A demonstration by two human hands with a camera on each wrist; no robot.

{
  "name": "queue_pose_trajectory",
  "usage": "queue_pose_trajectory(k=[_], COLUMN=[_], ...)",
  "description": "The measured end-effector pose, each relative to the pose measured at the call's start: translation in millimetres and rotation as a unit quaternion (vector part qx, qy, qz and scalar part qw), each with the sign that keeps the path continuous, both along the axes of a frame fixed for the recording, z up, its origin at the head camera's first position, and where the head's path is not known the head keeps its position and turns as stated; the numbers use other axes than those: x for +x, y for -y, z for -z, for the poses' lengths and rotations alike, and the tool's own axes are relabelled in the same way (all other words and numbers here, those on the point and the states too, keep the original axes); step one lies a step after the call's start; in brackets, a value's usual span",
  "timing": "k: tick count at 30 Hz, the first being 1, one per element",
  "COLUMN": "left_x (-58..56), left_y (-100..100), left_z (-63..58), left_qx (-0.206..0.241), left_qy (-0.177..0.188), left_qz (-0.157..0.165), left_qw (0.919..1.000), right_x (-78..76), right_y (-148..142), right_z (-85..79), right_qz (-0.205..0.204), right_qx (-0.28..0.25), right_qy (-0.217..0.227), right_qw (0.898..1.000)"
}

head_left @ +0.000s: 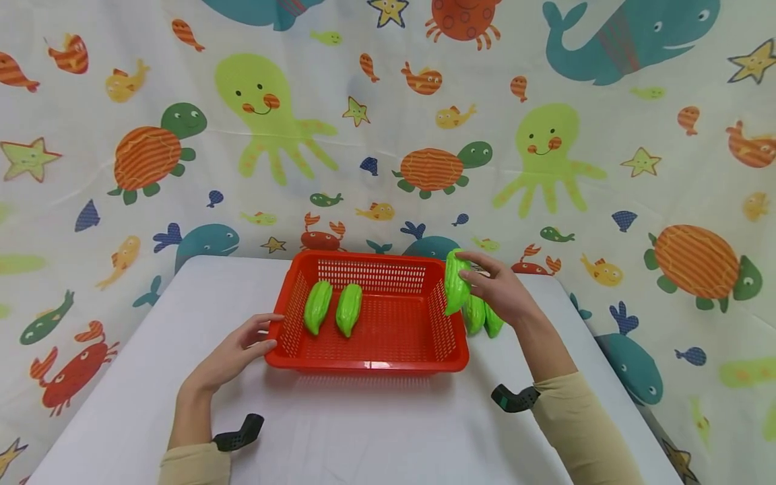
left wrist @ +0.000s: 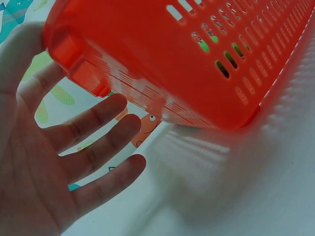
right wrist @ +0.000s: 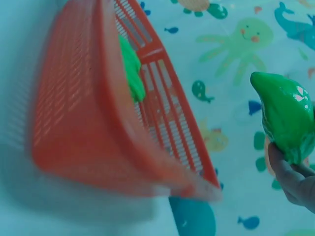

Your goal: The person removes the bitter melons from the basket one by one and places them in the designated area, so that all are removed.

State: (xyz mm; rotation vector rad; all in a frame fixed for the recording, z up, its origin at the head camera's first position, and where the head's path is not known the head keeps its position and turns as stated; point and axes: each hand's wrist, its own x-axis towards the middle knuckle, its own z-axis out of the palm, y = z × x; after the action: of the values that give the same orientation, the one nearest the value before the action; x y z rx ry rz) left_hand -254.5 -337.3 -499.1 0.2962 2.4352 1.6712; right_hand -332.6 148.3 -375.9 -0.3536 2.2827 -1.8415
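Note:
A red plastic basket stands on the white table. Two glossy, ridged green bitter melons lie in its left half, one beside the other. My left hand holds the basket's left rim between thumb and index finger; the other fingers are spread below the rim. Over the basket's right edge, my right hand grips another bitter melon between thumb and fingers. Its pointed end juts from the fingers in the right wrist view.
Just outside the basket's right wall, further bitter melons lie on the table, partly hidden by the right hand and basket. A cloth printed with sea animals hangs behind the table. Black wrist devices are worn on both arms.

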Motion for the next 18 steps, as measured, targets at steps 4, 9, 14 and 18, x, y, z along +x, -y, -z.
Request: queue_pose_trajectory(k=[4,9,14,18], left_x=[-0.2,0.8,1.7,3.0], left_y=[-0.7,-1.0,-1.1,-1.5], left_z=[-0.6,-1.7,-3.0,-4.2], left_qx=[-0.001,0.000,-0.002,-0.005], left_qy=[0.002,0.007,0.004,0.001], left_qz=[-0.003,-0.004,-0.003,-0.005], left_qw=[1.0000,1.0000,1.0000,1.0000], right_x=[3.0,1.5,-2.9,-4.7], right_y=[-23.9,-51.9,-79.3,-99.3], right_z=[9.8,22.3,35.6,41.7], right_qz=[0.028,0.062,0.080,0.079], right_qx=[0.014,0.028,0.046,0.081], right_qy=[0.006,0.017,0.007,0.004], right_qw=[0.999,0.998,0.996,0.994])
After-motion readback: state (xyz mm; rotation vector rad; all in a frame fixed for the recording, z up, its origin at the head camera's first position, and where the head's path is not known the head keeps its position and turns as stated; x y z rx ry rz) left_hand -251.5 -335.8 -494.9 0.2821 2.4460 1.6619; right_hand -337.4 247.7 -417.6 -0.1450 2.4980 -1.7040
